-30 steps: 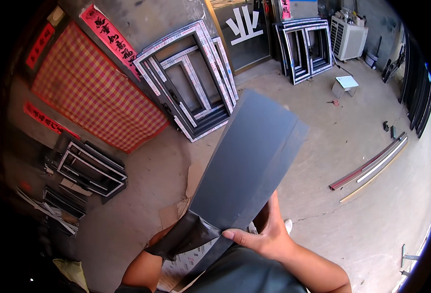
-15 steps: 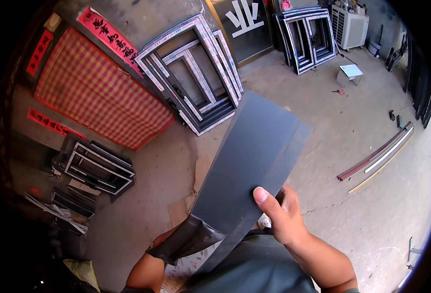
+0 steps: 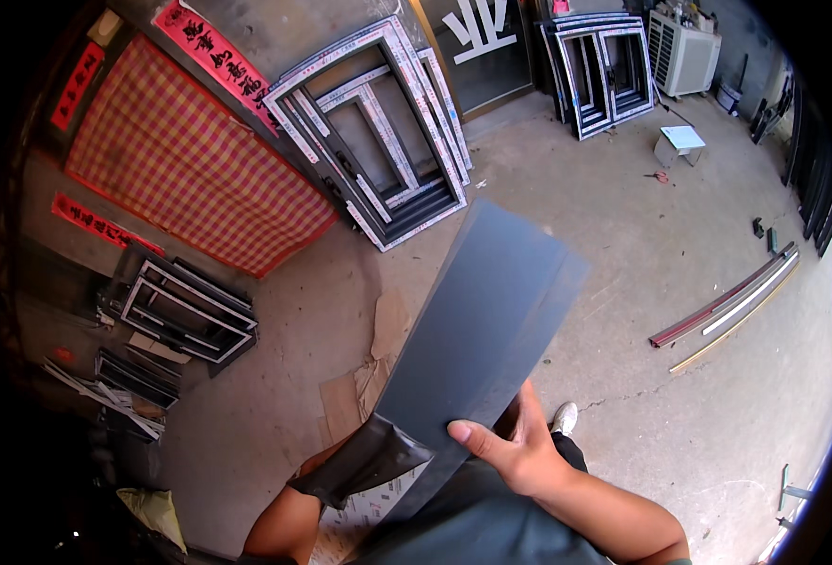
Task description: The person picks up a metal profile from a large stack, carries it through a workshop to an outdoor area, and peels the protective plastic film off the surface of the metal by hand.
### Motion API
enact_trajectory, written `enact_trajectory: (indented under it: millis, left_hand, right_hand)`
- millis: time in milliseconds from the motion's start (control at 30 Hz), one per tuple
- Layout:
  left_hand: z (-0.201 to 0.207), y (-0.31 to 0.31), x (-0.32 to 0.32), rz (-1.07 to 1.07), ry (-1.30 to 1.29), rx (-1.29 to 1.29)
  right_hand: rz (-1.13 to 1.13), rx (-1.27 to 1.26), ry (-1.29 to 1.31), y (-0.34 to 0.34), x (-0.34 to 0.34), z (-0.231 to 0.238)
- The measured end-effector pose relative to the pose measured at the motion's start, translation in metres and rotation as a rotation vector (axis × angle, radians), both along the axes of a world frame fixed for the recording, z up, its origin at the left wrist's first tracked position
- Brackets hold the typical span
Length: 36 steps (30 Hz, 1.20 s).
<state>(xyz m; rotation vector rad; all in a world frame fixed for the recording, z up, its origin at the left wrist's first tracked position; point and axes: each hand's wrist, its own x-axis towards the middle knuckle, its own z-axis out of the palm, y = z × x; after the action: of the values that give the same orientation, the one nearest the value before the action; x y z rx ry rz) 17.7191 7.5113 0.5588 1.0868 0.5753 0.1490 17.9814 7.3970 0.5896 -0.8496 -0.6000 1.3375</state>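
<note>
A long dark grey profile, flat-faced with a bent right side, slants from my waist out to the middle of the view. My right hand grips its right edge, thumb on the upper face and fingers curled underneath. Across the near part lies a loose flap of black film, folded toward the left. Below that flap a printed white surface shows. My left forearm reaches in under the flap and the profile; the fingers of that hand are hidden.
Framed windows lean on the wall ahead, more frames at left. Cardboard lies on the floor beside the profile. To the right are long strips, a small stool, red-handled scissors and an air-conditioner unit.
My right hand has slid nearer to my body along the profile. The profile's far end has dipped slightly. A light shoe now shows fully beyond my right hand.
</note>
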Motion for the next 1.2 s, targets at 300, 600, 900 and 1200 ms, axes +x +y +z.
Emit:
enact_trajectory:
  millis: [300, 600, 900, 1200]
  left_hand:
    - [-0.002, 0.008, 0.011, 0.005, -0.011, 0.018]
    - [-0.004, 0.009, 0.009, 0.037, -0.002, 0.027]
    - [-0.006, 0.079, 0.026, 0.218, -0.192, 0.045]
    - [-0.011, 0.138, 0.044, 0.331, -0.375, 0.020]
  right_hand:
    - [-0.051, 0.034, -0.047, 0.006, 0.020, 0.013]
    - [-0.359, -0.086, -0.028, 0.027, 0.088, 0.040]
    - [-0.219, -0.149, -0.154, 0.048, 0.041, 0.010]
    - [0.104, -0.064, -0.227, 0.082, -0.021, -0.022]
